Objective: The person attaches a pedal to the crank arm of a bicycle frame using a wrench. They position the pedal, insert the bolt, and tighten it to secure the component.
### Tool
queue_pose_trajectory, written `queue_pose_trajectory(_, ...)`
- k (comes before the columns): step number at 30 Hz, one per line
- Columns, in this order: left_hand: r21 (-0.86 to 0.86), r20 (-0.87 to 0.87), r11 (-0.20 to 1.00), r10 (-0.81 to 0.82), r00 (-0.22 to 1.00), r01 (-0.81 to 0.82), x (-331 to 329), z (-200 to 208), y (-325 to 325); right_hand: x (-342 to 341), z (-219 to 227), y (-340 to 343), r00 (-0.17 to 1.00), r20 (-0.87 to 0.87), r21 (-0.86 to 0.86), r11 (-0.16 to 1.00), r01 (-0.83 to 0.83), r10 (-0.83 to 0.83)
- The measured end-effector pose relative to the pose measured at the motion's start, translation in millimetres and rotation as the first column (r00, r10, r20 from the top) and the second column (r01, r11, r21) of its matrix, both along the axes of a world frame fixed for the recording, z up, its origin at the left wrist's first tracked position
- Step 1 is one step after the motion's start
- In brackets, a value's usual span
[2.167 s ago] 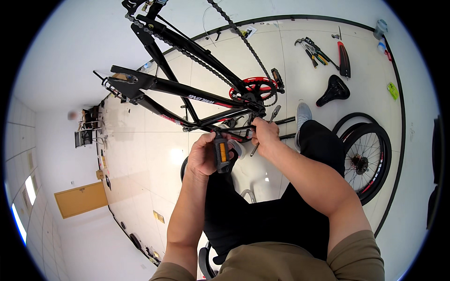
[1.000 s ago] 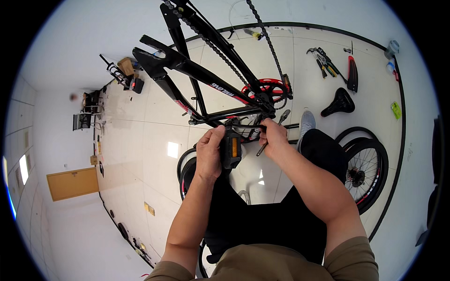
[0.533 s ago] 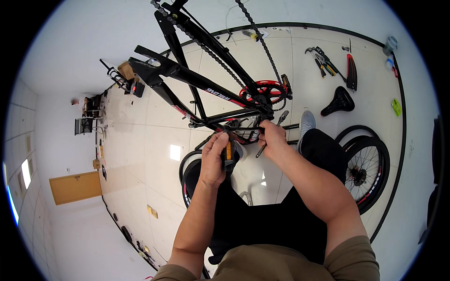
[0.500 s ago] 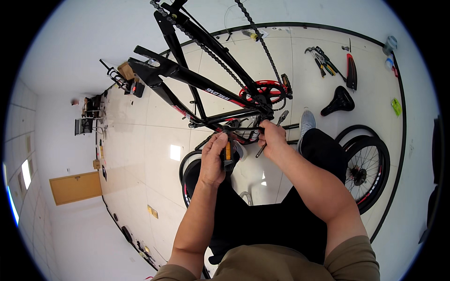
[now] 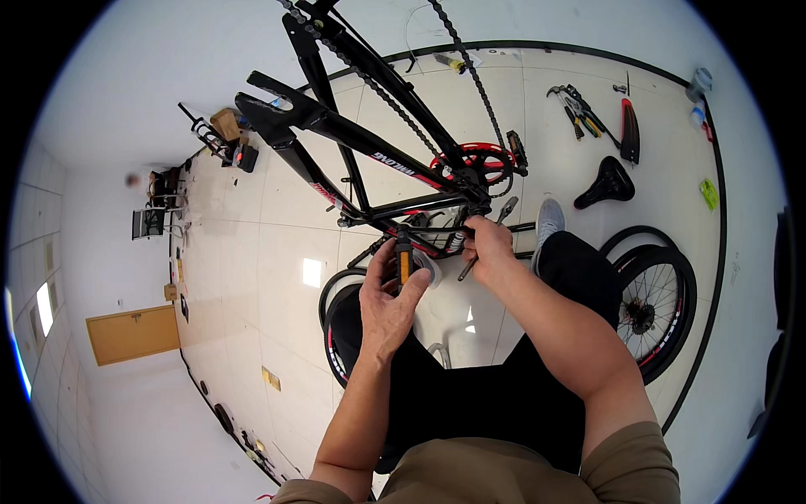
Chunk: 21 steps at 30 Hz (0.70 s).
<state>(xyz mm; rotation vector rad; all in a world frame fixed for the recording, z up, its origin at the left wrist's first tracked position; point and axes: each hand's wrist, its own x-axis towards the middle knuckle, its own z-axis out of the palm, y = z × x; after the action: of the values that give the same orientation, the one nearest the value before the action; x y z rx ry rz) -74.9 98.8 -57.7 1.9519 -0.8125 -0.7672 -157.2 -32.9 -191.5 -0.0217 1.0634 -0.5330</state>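
A black bicycle frame (image 5: 353, 143) stands upside down before me, with a red chainring (image 5: 495, 155) and a hanging chain (image 5: 466, 67). My left hand (image 5: 388, 307) is round a black pedal (image 5: 405, 262) with orange reflectors, fingers on its left side and thumb by its lower right. This pedal sits at the end of a black crank arm (image 5: 441, 230). In my right hand (image 5: 491, 242) is a metal wrench (image 5: 507, 209), slanting out past both sides of the fist. The right fingertips are close to the crank arm's inner end and partly hidden.
On the floor to the right lie hand tools (image 5: 579, 109), a red-and-black mudguard (image 5: 630, 130), a saddle (image 5: 606, 183) and wheels (image 5: 655, 302). A fork (image 5: 210, 139) and a cardboard box (image 5: 225, 124) are at the left wall. My shoe (image 5: 550, 220) is right of the frame.
My left hand has shifted its grip on the pedal: the thumb has swung from the top to the lower right side. My right hand with the wrench has barely moved.
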Motion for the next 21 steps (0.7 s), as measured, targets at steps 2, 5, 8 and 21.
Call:
queue_pose_trajectory(2, 0.013, -0.061, 1.000, 0.020, 0.998, -0.019, -2.8, 4.2, -2.2, -0.2, -0.5, -0.1, 1.000, 0.008, -0.005, 1.000, -0.009, 0.009)
queue_pose_trajectory(5, -0.157, -0.558, 0.971, 0.065, 0.828, -0.182, 9.6, -6.8, 0.3, 0.8, -2.9, -1.0, 1.000, 0.015, 0.001, 1.000, -0.018, 0.018)
queue_pose_trajectory(8, -0.123, -0.891, 0.921, 0.062, 0.450, -0.371, 12.8, -10.6, 3.8, 0.5, -3.0, -0.5, 0.999, 0.032, 0.005, 1.000, -0.007, 0.007)
queue_pose_trajectory(21, -0.182, 0.412, 0.979, -0.008, 0.911, 0.091, -0.4, -18.7, 15.6, -1.4, 6.1, -1.0, 1.000, 0.004, 0.010, 1.000, 0.009, -0.009)
